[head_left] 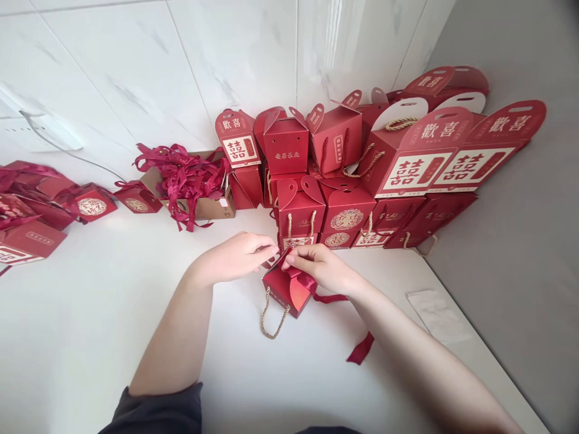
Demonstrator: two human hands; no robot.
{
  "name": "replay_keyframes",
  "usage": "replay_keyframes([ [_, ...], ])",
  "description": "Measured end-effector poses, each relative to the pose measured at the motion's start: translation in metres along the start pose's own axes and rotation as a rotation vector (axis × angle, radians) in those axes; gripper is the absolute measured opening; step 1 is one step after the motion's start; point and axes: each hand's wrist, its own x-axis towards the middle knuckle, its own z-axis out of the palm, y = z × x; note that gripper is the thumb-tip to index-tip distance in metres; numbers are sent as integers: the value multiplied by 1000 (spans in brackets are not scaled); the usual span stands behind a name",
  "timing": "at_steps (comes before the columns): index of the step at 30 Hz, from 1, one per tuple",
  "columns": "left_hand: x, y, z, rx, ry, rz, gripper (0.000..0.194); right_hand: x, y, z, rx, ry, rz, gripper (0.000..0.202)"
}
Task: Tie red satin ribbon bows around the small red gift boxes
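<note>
A small red gift box [283,290] stands on the white tabletop with a twisted rope handle [271,334] hanging off its front side. My right hand [319,265] pinches a dark red satin ribbon [360,349] at the box's top. One tail of that ribbon trails to the right and passes under my right forearm. On the left side of the box top is my left hand [242,259], with thumb and forefinger drawn together. Whatever lies between those fingertips is too small to make out.
Behind my hands, stacked red gift boxes [346,211] reach to the grey panel [511,253] on the right. A cardboard carton [212,208] heaped with red ribbons [185,175] stands left of them. Several ribbon-tied boxes [93,202] sit farther left. A white paper [438,313] lies at the right.
</note>
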Motion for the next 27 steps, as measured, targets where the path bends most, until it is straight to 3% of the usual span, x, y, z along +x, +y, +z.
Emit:
replay_keyframes([
  [5, 1, 2, 2, 12, 31, 37, 29, -2, -3, -1, 28, -19, 0, 34],
  [13, -2, 3, 0, 41, 72, 47, 33, -4, -11, -3, 31, -35, -27, 27],
  [18, -1, 0, 1, -10, 51, 63, 27, -4, -12, -3, 3, -19, -39, 25],
  [22, 1, 1, 3, 74, 47, 66, 23, -5, -12, -3, 12, -29, -30, 24],
  [27, -1, -12, -12, 104, 114, 34, 19, -5, -7, -3, 40, -66, -18, 26],
])
